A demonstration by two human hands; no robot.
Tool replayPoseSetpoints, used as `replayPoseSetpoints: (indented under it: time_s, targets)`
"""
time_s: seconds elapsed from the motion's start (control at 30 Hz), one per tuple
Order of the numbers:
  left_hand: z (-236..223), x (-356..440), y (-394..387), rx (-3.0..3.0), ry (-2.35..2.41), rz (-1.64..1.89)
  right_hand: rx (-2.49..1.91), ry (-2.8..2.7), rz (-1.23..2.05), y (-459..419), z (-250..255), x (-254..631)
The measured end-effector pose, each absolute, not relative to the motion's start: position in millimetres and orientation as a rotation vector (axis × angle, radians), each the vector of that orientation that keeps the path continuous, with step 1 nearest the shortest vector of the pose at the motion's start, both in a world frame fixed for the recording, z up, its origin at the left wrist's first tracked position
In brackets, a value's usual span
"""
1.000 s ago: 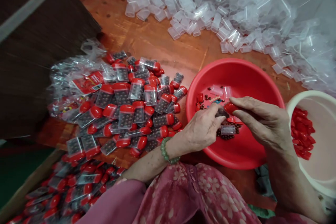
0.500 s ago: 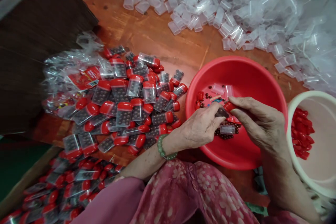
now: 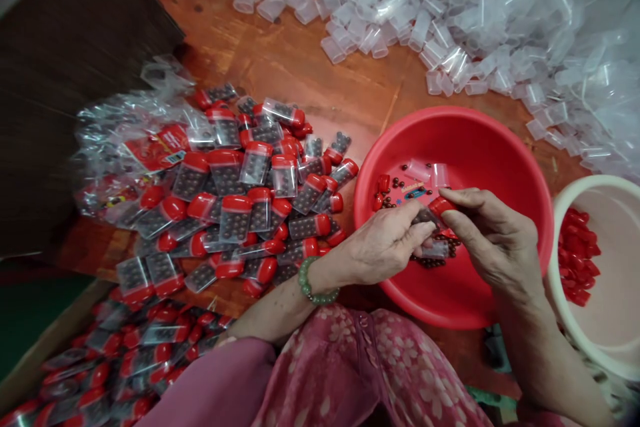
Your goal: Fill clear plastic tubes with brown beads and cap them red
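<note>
Over the red basin (image 3: 505, 147), my left hand (image 3: 385, 240) is closed around a clear plastic container (image 3: 424, 216) filled with dark brown balls. My right hand (image 3: 493, 233) pinches a red cap (image 3: 440, 207) at that container's end; whether the cap is fully seated I cannot tell. Beneath my hands, loose brown balls (image 3: 434, 261) lie in the basin with a clear empty container (image 3: 436, 250). Two more clear containers (image 3: 439, 175), some red caps (image 3: 383, 183) and scattered balls rest farther back on the basin floor.
Left of the basin, filled red-capped containers (image 3: 235, 217) are heaped beside crumpled plastic bags (image 3: 125, 140). Another such heap (image 3: 100, 373) lies lower left. Clear empty containers (image 3: 400, 7) spread across the back. A white tub (image 3: 617, 267) holding red caps (image 3: 577, 257) stands at right.
Both hands stay together on the container and cap, shifting very slightly right. The left fingers have moved a little around the container.
</note>
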State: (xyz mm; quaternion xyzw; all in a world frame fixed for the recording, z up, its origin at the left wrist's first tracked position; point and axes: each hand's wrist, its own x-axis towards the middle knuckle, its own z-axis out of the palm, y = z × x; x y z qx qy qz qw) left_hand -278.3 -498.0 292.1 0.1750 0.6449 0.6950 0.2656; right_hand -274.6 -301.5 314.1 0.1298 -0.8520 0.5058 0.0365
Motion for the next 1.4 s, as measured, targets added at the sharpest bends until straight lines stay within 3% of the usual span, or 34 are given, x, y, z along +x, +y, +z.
replayPoseSetpoints:
  time_s: [0.1, 0.7, 0.93, 1.13, 1.4]
  targets:
    - [294.4, -280.5, -497.1, 0.431, 1.785, 1.871, 0.304, -2.622, 1.628, -304.4, 312.1, -274.8]
    - [289.4, -282.1, -492.8, 0.433, 1.888, 1.837, 0.607, -2.690, 1.225, -291.6, 317.2, -274.8]
    - [289.6, -284.5, -490.9, 0.325, 1.689, 1.929, 0.950, -2.718, 0.721, -302.6, 317.6, -272.5]
    - [289.4, -284.1, -484.7, 0.248, 1.424, 2.110, 0.867, -2.665, 0.262, -317.9, 307.9, -270.6]
    - [296.7, -282.0, -476.4, 0.293, 1.330, 2.166, 0.927, -2.539, 0.399, -308.9, 305.0, -272.3]
